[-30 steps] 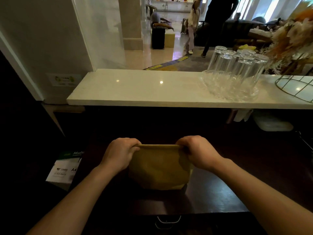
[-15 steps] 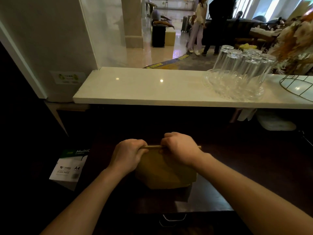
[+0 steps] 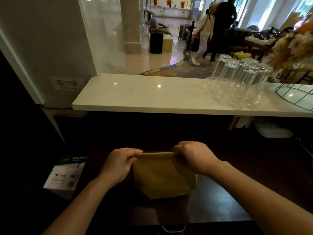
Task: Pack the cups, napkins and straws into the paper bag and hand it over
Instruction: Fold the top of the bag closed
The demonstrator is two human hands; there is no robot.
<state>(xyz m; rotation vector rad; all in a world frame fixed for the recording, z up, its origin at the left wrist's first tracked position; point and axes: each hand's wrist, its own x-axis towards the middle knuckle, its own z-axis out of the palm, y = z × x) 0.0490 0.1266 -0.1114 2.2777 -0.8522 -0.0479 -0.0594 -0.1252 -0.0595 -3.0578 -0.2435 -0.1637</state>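
A brown paper bag [image 3: 162, 175] stands upright on the dark lower counter [image 3: 220, 197] in front of me. Its top edge is folded flat and closed, so whatever is inside is hidden. My left hand [image 3: 118, 165] pinches the folded top at its left end. My right hand [image 3: 194, 156] pinches it at the right end. No cups, napkins or straws show outside the bag.
A white marble ledge [image 3: 144, 97] runs across above the dark counter. Several upturned clear glasses [image 3: 237, 78] stand on a glass tray at its right, beside a wire basket [image 3: 296, 95]. A pack of A4 paper [image 3: 66, 175] lies at the lower left. People walk in the lobby beyond.
My right hand slid along the folded top to the middle, then back out to the right end. My left hand kept its grip on the left end.
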